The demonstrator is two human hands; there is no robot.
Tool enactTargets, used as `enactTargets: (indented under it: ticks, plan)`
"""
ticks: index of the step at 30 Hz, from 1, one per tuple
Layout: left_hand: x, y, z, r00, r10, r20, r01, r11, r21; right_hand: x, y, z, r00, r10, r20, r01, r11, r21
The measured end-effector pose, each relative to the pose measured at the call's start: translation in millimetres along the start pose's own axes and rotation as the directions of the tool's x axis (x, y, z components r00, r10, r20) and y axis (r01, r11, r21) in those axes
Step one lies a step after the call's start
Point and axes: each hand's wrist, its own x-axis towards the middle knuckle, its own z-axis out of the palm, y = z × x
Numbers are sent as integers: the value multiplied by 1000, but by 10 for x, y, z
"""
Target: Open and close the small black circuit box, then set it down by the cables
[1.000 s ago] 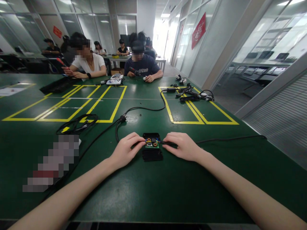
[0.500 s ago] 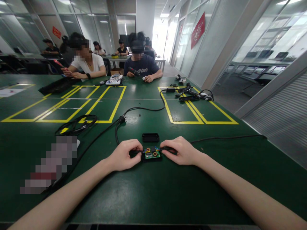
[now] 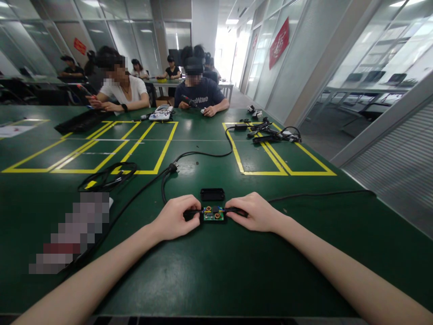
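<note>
Between my hands lies a small green circuit board point(image 3: 214, 215) with copper coils and coloured wires, in or over a black plastic case half that it mostly hides. My left hand point(image 3: 179, 217) pinches the black cable at the board's left end. At the right end, my right hand point(image 3: 252, 212) is closed on the other black cable point(image 3: 233, 209), close to where its wires meet the board. Just beyond the board sits a second black case half point(image 3: 212, 194), its hollow side up.
A plug point(image 3: 172, 168) and its cable lie ahead to the left, beside a coiled black cable point(image 3: 108, 177). A blurred-out object point(image 3: 72, 234) is near my left forearm. Adapters and cables point(image 3: 267, 133) are heaped far right. Two people sit across the green table point(image 3: 216, 280).
The circuit board has shifted slightly and now looks more level and straight over the lower case. Both hands keep their hold on the cables.
</note>
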Motion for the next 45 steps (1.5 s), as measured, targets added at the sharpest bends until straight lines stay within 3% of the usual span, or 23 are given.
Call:
enactTargets:
  ticks: [10,20,27,34,39,42,45]
  plan:
    - [-19,-21,6,999,-1,53,1,1000,9,34,-40,18,1000,4,15,-4,1000,-22]
    - [-28,-38,-1,999,31,23,-31,999,12,33,-63,70,999,13,-44,-17,995,-96]
    - [-18,-42,2,999,31,31,-32,999,42,55,-26,56,988,-85,-132,71,992,-103]
    - [-21,-71,-5,999,44,23,-45,998,34,67,-6,34,988,-115,-100,112,993,-31]
    - [-6,-88,-36,991,95,98,-103,991,81,43,16,6,986,-131,-102,136,990,40]
    - [-1,-75,-52,984,126,126,-139,986,97,51,11,34,986,-85,-142,98,991,90]
    - [5,-47,-59,980,148,133,-163,981,108,83,12,134,960,104,-259,-95,994,46]
